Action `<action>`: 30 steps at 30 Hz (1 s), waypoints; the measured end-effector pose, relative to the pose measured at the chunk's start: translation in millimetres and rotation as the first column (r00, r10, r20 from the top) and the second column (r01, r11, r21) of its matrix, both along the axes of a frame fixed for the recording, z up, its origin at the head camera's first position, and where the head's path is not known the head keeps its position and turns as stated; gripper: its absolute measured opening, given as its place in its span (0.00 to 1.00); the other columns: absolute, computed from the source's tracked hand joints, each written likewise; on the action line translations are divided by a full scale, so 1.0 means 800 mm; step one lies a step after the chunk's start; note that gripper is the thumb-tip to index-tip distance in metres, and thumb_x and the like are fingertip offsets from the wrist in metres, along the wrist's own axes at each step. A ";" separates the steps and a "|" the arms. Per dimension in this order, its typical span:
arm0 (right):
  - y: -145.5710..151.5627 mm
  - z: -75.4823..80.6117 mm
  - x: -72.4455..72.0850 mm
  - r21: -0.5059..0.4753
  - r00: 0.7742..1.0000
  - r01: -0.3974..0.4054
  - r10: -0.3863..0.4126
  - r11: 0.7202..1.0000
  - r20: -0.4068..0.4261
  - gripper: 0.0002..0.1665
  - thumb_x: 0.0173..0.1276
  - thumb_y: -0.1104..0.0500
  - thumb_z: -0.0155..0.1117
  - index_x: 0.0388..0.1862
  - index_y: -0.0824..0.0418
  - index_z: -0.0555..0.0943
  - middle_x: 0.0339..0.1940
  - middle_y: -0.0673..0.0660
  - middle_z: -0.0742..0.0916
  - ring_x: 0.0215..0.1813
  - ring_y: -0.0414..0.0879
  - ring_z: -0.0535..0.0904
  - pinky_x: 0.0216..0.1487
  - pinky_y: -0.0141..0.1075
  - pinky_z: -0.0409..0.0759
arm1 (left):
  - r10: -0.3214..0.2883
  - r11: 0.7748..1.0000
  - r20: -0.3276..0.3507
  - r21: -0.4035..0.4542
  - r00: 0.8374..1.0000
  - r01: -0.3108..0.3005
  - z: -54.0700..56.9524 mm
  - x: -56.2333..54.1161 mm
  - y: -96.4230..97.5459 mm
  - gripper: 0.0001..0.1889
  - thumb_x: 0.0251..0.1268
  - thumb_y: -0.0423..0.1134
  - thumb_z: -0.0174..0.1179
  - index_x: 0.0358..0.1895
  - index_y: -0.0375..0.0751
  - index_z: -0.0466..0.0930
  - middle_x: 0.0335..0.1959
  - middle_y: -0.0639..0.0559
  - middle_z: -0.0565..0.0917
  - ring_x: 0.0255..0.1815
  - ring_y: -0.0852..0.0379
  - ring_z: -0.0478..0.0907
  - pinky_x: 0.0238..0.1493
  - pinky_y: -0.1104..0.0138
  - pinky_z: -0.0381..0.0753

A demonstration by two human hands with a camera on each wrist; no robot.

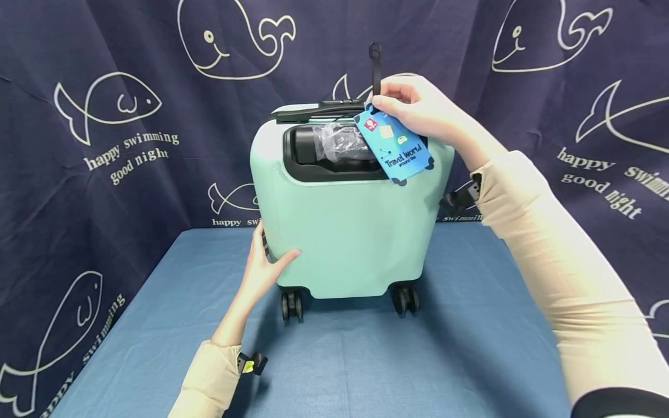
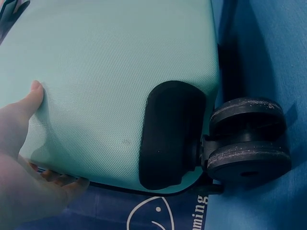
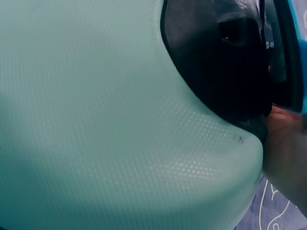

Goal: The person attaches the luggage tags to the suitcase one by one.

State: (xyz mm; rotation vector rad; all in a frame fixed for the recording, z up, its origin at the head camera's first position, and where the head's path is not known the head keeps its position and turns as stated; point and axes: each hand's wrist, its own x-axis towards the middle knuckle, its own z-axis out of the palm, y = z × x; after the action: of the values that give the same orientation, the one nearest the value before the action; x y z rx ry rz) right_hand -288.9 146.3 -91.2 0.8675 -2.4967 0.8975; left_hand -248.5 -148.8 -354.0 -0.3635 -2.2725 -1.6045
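Observation:
A mint-green suitcase [image 1: 345,238] stands upright on its black caster wheels [image 1: 405,299]. My left hand [image 1: 259,270] grips its lower left side, thumb flat on the front panel; in the left wrist view the fingers [image 2: 72,189] curl round the edge. Up at the top right, my right hand [image 1: 418,110] pinches a blue luggage tag [image 1: 399,152] at its upper end. The tag's black strap [image 1: 376,69] sticks straight up above the fingers. The tag hangs tilted, overlapping the black recess [image 1: 334,174]. In the right wrist view the suitcase shell [image 3: 110,120] hides most of the right hand [image 3: 285,148].
Clear plastic wrap [image 1: 342,142] covers a black part inside the recess. A black handle [image 1: 319,111] runs along the suitcase top. The suitcase stands on a blue cloth [image 1: 324,360], with a dark blue fish-printed curtain [image 1: 130,203] behind and at the sides.

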 end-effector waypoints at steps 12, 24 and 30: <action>-0.011 -0.001 -0.002 0.143 0.963 0.110 -0.070 0.984 -0.259 0.12 0.68 0.55 0.56 0.32 0.63 0.79 0.24 0.51 0.75 0.28 0.39 0.65 0.33 0.28 0.60 | 0.009 1.000 0.000 0.008 1.000 -0.009 0.001 0.002 0.001 0.51 0.52 0.50 0.68 0.74 0.61 0.41 0.73 0.53 0.54 0.70 0.48 0.58 0.66 0.50 0.62; -0.013 0.007 0.002 0.176 0.974 0.149 -0.114 0.973 -0.197 0.14 0.67 0.52 0.57 0.30 0.62 0.78 0.23 0.52 0.75 0.28 0.39 0.65 0.34 0.29 0.59 | 0.027 1.000 0.015 0.011 1.000 -0.027 0.000 0.004 0.003 0.50 0.52 0.52 0.69 0.74 0.59 0.43 0.71 0.53 0.57 0.69 0.49 0.61 0.66 0.52 0.63; -0.011 0.003 0.000 0.147 0.966 0.143 -0.106 0.979 -0.234 0.13 0.66 0.53 0.58 0.29 0.62 0.78 0.23 0.53 0.75 0.27 0.38 0.65 0.33 0.28 0.59 | 0.028 0.999 0.008 0.019 1.000 -0.028 0.000 0.005 0.004 0.50 0.52 0.51 0.69 0.73 0.60 0.44 0.71 0.54 0.58 0.68 0.49 0.61 0.65 0.52 0.63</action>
State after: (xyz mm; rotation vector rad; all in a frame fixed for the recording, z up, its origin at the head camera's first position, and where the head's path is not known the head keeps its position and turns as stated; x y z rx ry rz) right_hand -289.3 137.3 -89.0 0.8015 -2.4176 0.5273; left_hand -244.5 -146.0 -354.3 -0.3196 -2.2560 -1.6153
